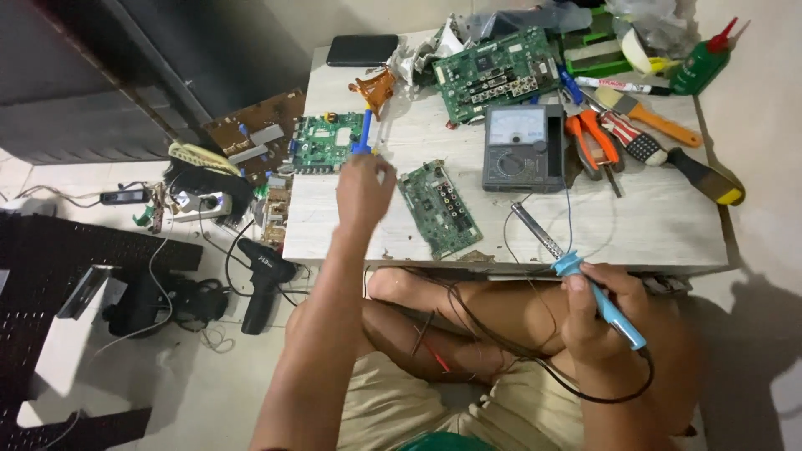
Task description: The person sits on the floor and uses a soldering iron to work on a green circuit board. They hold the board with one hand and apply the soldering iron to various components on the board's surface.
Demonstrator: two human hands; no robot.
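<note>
We are seeing a flat black rectangular screen device point(362, 49) lying dark at the far left edge of the pale bench point(660, 225). Near the middle, a grey box-shaped analog meter point(524, 147) is showing its pale dial window. At the far right corner a green plastic bottle with a red nozzle point(703, 63) is carrying a label too small to make out.

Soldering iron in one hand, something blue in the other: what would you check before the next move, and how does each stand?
1. Right hand grips the soldering iron by its blue handle: ok.
2. Tip clear of skin, pointing over the table: ok.
3. Left hand on the blue tool: cannot tell if gripped.
4. Small board lies flat within reach: ok.
5. Cords off the legs: not ok.
6. Iron hot: cannot tell.
</note>
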